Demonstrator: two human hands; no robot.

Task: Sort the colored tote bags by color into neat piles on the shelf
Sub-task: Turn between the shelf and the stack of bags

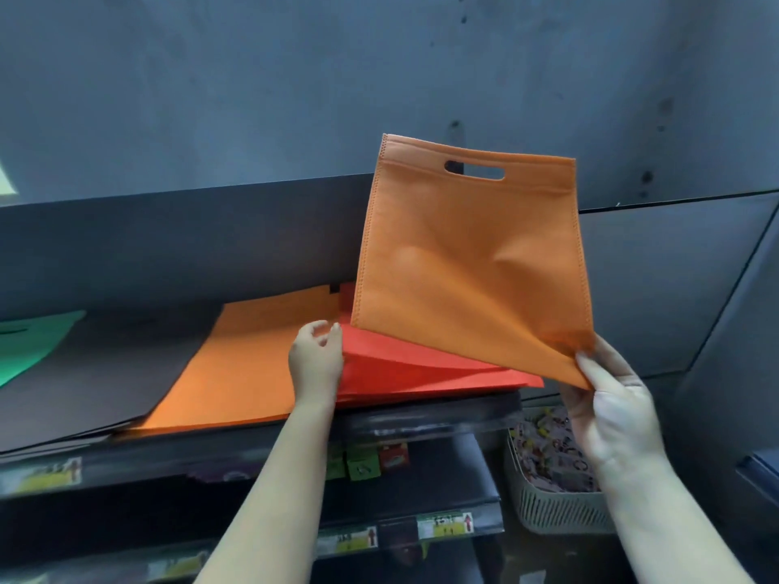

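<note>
An orange tote bag [468,255] with a cut-out handle stands lifted above the shelf, and my right hand [611,410] pinches its lower right corner. Under it lies a red pile of bags [413,364] on the top shelf [421,415]. My left hand [316,360] hovers at the seam between the red pile and an orange pile [240,364], fingers loosely curled, holding nothing. Left of the orange pile lies a black pile [105,373], and a green bag [29,343] shows at the far left edge.
A grey wall rises behind the shelf. Lower shelves with yellow price labels [447,526] and small boxes [366,461] sit below. A pale slatted basket [556,507] full of small items stands at lower right.
</note>
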